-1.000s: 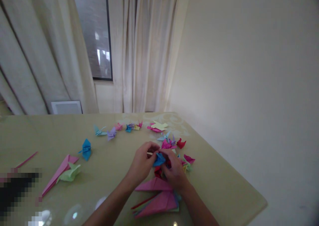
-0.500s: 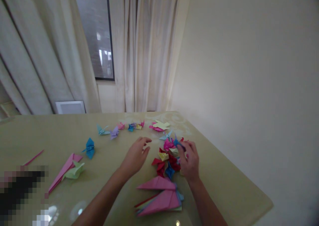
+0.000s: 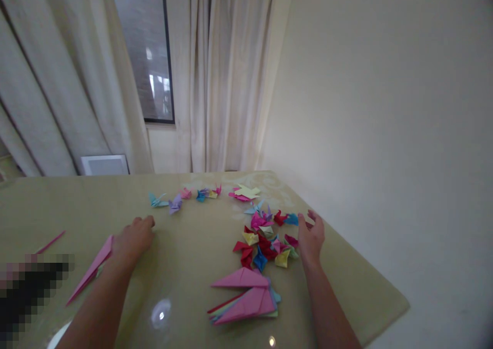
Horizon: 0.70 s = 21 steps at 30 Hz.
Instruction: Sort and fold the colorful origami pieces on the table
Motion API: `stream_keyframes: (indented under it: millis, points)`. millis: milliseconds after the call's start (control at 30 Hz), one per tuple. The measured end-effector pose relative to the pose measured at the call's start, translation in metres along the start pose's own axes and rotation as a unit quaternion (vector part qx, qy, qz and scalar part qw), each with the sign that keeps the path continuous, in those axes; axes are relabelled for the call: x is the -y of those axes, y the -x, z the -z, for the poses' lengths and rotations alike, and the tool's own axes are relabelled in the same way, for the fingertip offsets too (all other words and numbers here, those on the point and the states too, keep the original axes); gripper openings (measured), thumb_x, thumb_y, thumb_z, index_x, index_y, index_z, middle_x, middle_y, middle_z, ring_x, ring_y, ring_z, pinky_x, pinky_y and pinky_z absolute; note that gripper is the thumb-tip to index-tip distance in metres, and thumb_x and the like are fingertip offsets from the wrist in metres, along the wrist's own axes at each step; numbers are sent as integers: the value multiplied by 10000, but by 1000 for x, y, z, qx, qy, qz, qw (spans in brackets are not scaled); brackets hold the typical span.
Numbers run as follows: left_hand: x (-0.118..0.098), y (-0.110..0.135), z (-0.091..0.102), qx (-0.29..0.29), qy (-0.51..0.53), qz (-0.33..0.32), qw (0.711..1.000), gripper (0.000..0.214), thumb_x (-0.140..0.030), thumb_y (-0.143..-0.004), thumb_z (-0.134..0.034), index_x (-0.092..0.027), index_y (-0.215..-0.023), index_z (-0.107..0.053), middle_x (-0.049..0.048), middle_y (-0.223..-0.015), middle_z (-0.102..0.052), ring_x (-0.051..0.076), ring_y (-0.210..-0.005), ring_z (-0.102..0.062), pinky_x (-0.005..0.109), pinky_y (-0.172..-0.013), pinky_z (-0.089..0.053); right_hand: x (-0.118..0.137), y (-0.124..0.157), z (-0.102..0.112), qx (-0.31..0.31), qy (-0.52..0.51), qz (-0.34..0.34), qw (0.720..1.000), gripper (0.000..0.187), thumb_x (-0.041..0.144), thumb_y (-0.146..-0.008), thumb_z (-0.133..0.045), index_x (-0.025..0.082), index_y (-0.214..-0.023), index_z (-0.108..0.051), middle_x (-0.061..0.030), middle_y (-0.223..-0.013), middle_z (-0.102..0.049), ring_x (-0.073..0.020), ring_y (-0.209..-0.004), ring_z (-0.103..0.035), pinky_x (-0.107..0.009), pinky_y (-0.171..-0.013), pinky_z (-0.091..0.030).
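Observation:
My left hand (image 3: 134, 237) reaches over the left of the table, knuckles up and fingers curled down together. It covers the spot where a blue paper crane lay; whatever is under the fingers is hidden. Beside its wrist lie a long pink folded paper piece (image 3: 92, 268) and a mostly covered pale green one (image 3: 100, 271). My right hand (image 3: 313, 236) is at the right edge of the paper crane heap, thumb and fingers apart. Near its thumb is a blue paper crane (image 3: 291, 219), next to a red crane (image 3: 280, 217). Yellow, red, pink and blue cranes (image 3: 260, 259) crowd together.
Pink folded paper pieces (image 3: 248, 300) lie stacked at the front. Along the back are a light blue crane (image 3: 157, 200), a purple crane (image 3: 175, 204) and flat green and pink papers (image 3: 246, 191). A thin pink stick-like piece (image 3: 52, 241) lies far left. A wall borders the table's right side.
My right hand has let go of the blue paper crane at the heap's right and opened. My left hand has moved left, over the other blue crane, which is now hidden.

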<state>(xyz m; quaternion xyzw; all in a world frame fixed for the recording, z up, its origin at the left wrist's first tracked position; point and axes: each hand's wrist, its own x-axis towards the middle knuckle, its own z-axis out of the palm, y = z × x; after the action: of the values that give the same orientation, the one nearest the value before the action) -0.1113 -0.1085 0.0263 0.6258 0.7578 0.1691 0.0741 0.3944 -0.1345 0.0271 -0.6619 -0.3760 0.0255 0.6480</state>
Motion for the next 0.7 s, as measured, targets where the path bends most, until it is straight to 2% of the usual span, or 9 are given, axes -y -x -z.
stream_keyframes:
  millis: [133,200,233,267,333,433,533,633,700]
  points:
    - [-28,-5,6,10,20,-32,999,161,-171,-760,-532,-215,-855,-654,174,-1062,-746,366,-1040,-720,481,-919,-543,7,5,4,-18,12,22,1000,620,630,-864,-614,119,-1209,-675,-182,-1206,-687,-244,-818,-653,-397,-805,-534]
    - [-58,-1,13,20,69,-83,994,115,-196,-791,-563,-235,-854,-650,111,-1011,-762,301,-1026,-725,404,-937,-545,18,15,3,0,-4,43,999,551,612,-908,-595,135,-1168,-686,-147,-1104,-712,-239,-796,-647,-381,-774,-540]
    - [-76,5,16,28,102,-114,988,96,-234,-813,-583,-244,-872,-658,78,-986,-766,266,-994,-731,364,-928,-550,25,23,2,29,-21,60,998,506,596,-936,-586,148,-1146,-693,-125,-1045,-723,-238,-789,-650,-370,-759,-544]
    - [-96,13,19,45,193,-160,967,99,-281,-832,-611,-232,-893,-672,77,-946,-766,261,-934,-735,358,-887,-562,33,33,-1,72,-41,81,993,461,573,-964,-580,161,-1130,-700,-105,-991,-731,-237,-786,-657,-360,-750,-549]
    - [-137,34,22,80,364,-225,900,220,-402,-869,-636,-217,-962,-710,76,-929,-772,262,-892,-740,361,-815,-578,47,56,-7,187,-78,145,968,374,510,-1000,-592,184,-1129,-720,-93,-973,-745,-245,-833,-684,-354,-772,-562]
    - [-182,66,20,150,476,-271,823,282,-432,-888,-662,-216,-1050,-744,74,-989,-792,249,-933,-745,357,-838,-581,61,88,-15,337,-104,232,907,402,423,-971,-688,224,-1320,-681,-102,-1157,-743,-261,-965,-707,-363,-851,-581]
    - [-200,84,14,172,507,-270,800,262,-391,-903,-659,-218,-1076,-753,69,-1031,-794,236,-967,-743,355,-880,-577,62,105,-20,381,-109,265,879,399,361,-958,-704,236,-1336,-675,-93,-1152,-752,-259,-960,-717,-350,-854,-587]
    - [-203,87,11,180,499,-272,803,270,-387,-911,-638,-217,-1089,-748,68,-1024,-791,235,-970,-740,352,-873,-583,60,105,-19,369,-103,253,889,276,303,-981,-636,226,-1234,-717,-71,-1035,-775,-243,-877,-726,-329,-803,-585]
    - [-199,84,13,175,471,-281,817,315,-395,-931,-596,-226,-1164,-723,82,-1121,-779,235,-994,-735,358,-879,-588,60,100,-17,355,-94,241,898,268,294,-975,-626,228,-1214,-728,-68,-1034,-782,-244,-886,-733,-327,-799,-585]
